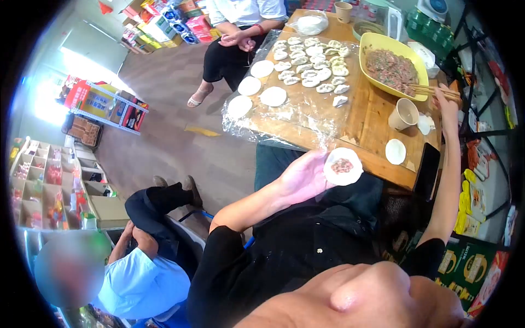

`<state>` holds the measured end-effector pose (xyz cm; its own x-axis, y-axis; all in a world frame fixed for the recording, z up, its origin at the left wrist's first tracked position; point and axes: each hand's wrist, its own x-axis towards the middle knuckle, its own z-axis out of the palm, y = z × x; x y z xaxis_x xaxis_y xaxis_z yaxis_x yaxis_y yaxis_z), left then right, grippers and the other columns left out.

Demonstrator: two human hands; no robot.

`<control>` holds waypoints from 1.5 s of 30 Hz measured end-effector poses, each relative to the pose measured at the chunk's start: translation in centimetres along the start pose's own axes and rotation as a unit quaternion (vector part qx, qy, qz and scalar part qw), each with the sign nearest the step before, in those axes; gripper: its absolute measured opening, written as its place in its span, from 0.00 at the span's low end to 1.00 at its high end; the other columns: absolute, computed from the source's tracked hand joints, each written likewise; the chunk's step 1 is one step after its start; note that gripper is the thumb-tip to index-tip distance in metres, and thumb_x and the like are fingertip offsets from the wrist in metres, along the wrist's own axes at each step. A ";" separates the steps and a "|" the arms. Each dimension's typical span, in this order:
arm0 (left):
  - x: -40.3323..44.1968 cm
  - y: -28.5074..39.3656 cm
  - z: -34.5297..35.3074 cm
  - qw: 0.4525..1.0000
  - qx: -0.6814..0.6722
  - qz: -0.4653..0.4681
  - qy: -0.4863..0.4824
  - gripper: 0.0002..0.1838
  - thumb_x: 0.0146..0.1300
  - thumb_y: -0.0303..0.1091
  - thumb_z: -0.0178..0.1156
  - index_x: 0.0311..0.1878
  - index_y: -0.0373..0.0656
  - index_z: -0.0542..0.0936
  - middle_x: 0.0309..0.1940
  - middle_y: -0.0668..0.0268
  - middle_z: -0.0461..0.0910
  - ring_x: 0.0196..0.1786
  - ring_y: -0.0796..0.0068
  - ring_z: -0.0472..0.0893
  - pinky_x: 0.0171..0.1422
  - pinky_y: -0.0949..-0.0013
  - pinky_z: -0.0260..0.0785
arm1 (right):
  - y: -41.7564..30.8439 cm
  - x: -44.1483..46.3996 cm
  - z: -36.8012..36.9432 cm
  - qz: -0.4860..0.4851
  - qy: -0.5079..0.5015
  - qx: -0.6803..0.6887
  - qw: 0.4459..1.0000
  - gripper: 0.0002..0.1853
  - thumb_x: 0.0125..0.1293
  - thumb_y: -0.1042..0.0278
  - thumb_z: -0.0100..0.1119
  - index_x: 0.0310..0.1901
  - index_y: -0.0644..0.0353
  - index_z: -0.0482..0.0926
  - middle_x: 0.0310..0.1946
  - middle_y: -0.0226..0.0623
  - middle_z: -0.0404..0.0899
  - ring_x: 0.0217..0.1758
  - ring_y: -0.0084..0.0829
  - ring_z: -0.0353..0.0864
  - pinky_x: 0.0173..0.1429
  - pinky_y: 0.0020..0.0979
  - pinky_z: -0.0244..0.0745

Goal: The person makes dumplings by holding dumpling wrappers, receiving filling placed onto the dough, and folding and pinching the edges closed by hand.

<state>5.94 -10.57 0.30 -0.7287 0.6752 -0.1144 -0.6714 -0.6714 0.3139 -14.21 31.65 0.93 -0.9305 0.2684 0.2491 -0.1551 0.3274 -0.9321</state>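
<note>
My left hand (307, 174) holds a round dumpling wrapper (354, 170) just off the table's near edge. A small heap of meat filling (342, 165) lies in the middle of it. At the right, my right hand (447, 98) grips a pair of chopsticks (424, 89), whose tips reach the filling in the yellow bowl (367, 71). Minced meat with green bits (391, 66) fills much of that bowl. On plastic film, several folded dumplings (310, 61) lie in rows, with several flat wrappers (273, 97) to their left. Another flat wrapper (395, 151) rests near the right corner.
A paper cup (404, 115) stands below the bowl, and a black phone (427, 170) lies at the table's right edge. Another paper cup (343, 12) is at the back. One person (246, 33) sits beyond the table; another (143, 276) sits at lower left. Shelves line the right.
</note>
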 end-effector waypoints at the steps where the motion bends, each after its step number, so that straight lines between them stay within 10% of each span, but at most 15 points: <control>1: 0.1 0.0 0.1 1.000 0.001 0.005 0.003 0.27 0.72 0.44 0.47 0.65 0.32 0.66 0.64 0.53 0.71 0.67 0.61 0.70 0.75 0.58 0.57 | -2.0 -1.7 -0.7 0.032 -0.034 -0.117 0.992 0.21 0.69 0.58 0.59 0.55 0.67 0.75 0.44 0.35 0.80 0.48 0.22 0.77 0.55 0.24 0.70; 5: 1.2 -0.5 0.4 0.999 0.051 0.008 -0.009 0.26 0.74 0.42 0.44 0.66 0.32 0.65 0.65 0.54 0.69 0.67 0.62 0.70 0.75 0.59 0.58 | -5.4 -12.5 1.5 -0.081 0.085 0.032 0.993 0.26 0.72 0.62 0.53 0.65 0.68 0.64 0.59 0.42 0.71 0.59 0.28 0.71 0.63 0.30 0.66; 7: 2.2 -1.2 0.5 0.996 0.083 -0.019 -0.025 0.27 0.76 0.43 0.42 0.68 0.32 0.62 0.65 0.55 0.69 0.67 0.63 0.70 0.73 0.59 0.60 | -4.3 -18.1 3.3 -0.039 -0.021 0.190 0.981 0.26 0.75 0.60 0.43 0.68 0.67 0.61 0.61 0.44 0.71 0.63 0.35 0.71 0.63 0.35 0.66; 12: 5.6 -4.2 1.3 0.977 0.205 -0.053 -0.038 0.33 0.75 0.49 0.42 0.73 0.35 0.55 0.68 0.56 0.65 0.70 0.64 0.66 0.74 0.58 0.59 | -4.6 -26.4 9.3 0.396 -0.097 0.581 0.705 0.36 0.72 0.36 0.38 0.63 0.66 0.66 0.59 0.46 0.73 0.64 0.38 0.70 0.70 0.42 0.63; 18: 8.4 -6.4 -0.7 0.923 0.369 -0.086 -0.062 0.38 0.73 0.50 0.48 0.77 0.44 0.46 0.70 0.58 0.61 0.71 0.64 0.64 0.72 0.62 0.59 | -4.5 -28.9 9.1 0.432 -0.023 0.651 0.624 0.35 0.73 0.37 0.37 0.64 0.64 0.64 0.61 0.47 0.71 0.66 0.40 0.69 0.72 0.46 0.60; 21: 8.8 -6.8 0.1 0.762 0.640 -0.032 -0.096 0.40 0.72 0.49 0.51 0.77 0.41 0.44 0.69 0.53 0.61 0.67 0.64 0.67 0.69 0.64 0.61 | -2.8 -29.9 8.4 0.408 -0.037 0.660 0.630 0.34 0.73 0.37 0.37 0.63 0.63 0.66 0.57 0.43 0.73 0.62 0.39 0.72 0.70 0.46 0.63; 25: 9.0 -6.4 3.5 0.503 0.859 0.015 -0.096 0.38 0.66 0.47 0.57 0.73 0.39 0.55 0.63 0.39 0.65 0.56 0.39 0.75 0.58 0.51 0.72 | -1.0 -30.5 7.4 0.383 -0.036 0.701 0.601 0.33 0.75 0.39 0.34 0.65 0.61 0.65 0.57 0.42 0.73 0.61 0.38 0.73 0.68 0.46 0.65; 28: 10.4 -4.8 5.6 0.382 0.920 0.080 -0.036 0.34 0.65 0.48 0.58 0.69 0.40 0.63 0.61 0.42 0.67 0.58 0.43 0.75 0.59 0.53 0.70 | -3.2 -29.6 6.3 0.370 -0.039 0.716 0.591 0.32 0.75 0.41 0.33 0.66 0.63 0.63 0.64 0.51 0.68 0.69 0.46 0.66 0.73 0.48 0.60; 32: 16.8 -2.1 4.4 0.174 0.918 0.353 -0.042 0.27 0.65 0.55 0.54 0.60 0.48 0.77 0.65 0.47 0.65 0.70 0.43 0.59 0.73 0.45 0.50 | -3.9 -28.8 5.4 0.383 -0.027 0.733 0.562 0.35 0.75 0.42 0.33 0.68 0.68 0.59 0.69 0.64 0.57 0.72 0.59 0.57 0.76 0.55 0.52; 38: 23.6 -1.0 2.9 0.205 0.915 0.341 -0.072 0.25 0.61 0.58 0.56 0.42 0.44 0.86 0.73 0.55 0.57 0.76 0.45 0.49 0.73 0.31 0.34 | -4.1 -27.7 4.6 0.379 -0.071 0.732 0.561 0.37 0.75 0.41 0.32 0.69 0.69 0.56 0.69 0.66 0.55 0.72 0.61 0.57 0.76 0.54 0.52; 45: 23.2 -0.1 3.2 0.216 0.925 0.308 -0.054 0.26 0.61 0.57 0.57 0.51 0.47 0.83 0.73 0.53 0.56 0.76 0.43 0.49 0.74 0.33 0.36 | -4.2 -26.5 4.2 0.343 -0.098 0.720 0.595 0.39 0.75 0.40 0.29 0.71 0.71 0.52 0.69 0.67 0.54 0.73 0.59 0.56 0.76 0.54 0.51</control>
<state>-10.49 6.17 0.65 -0.5278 0.7020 0.4781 0.8242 0.5593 0.0887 9.73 19.39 -2.84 -0.9375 -0.2654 -0.2252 0.2913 -0.9523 -0.0907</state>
